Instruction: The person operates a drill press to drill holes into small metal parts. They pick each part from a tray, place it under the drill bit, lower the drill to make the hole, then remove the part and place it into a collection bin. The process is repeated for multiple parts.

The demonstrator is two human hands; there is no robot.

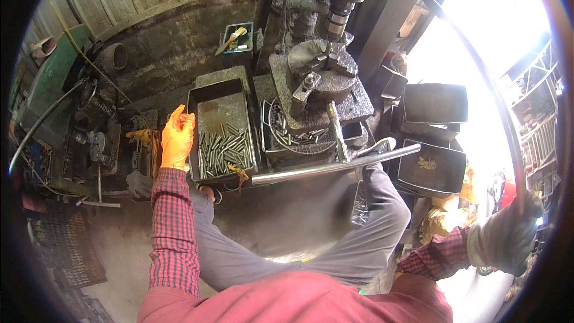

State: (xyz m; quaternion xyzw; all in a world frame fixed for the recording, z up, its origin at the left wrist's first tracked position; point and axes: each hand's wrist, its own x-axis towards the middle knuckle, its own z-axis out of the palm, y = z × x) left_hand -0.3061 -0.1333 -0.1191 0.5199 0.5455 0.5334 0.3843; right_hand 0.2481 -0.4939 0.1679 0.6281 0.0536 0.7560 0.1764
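My left hand (177, 137), in an orange glove, is raised over the left rim of a dark metal tray (206, 98) that holds several short steel rods (226, 149). Its fingertips are pinched together; I cannot tell whether a rod is between them. My right hand (505, 236), in a grey glove, is closed around the end of a long, thin curved lever (478, 66) that arcs up to the machine head (341, 6) at the top. The machine's table carries a round metal fixture (323, 72).
A round wire basket (287, 137) with parts sits under the machine table. A long steel bar (335, 167) lies across in front of my knees. Dark metal bins (433, 104) (442, 173) stand at the right. A small green box with a brush (238, 39) stands behind the tray.
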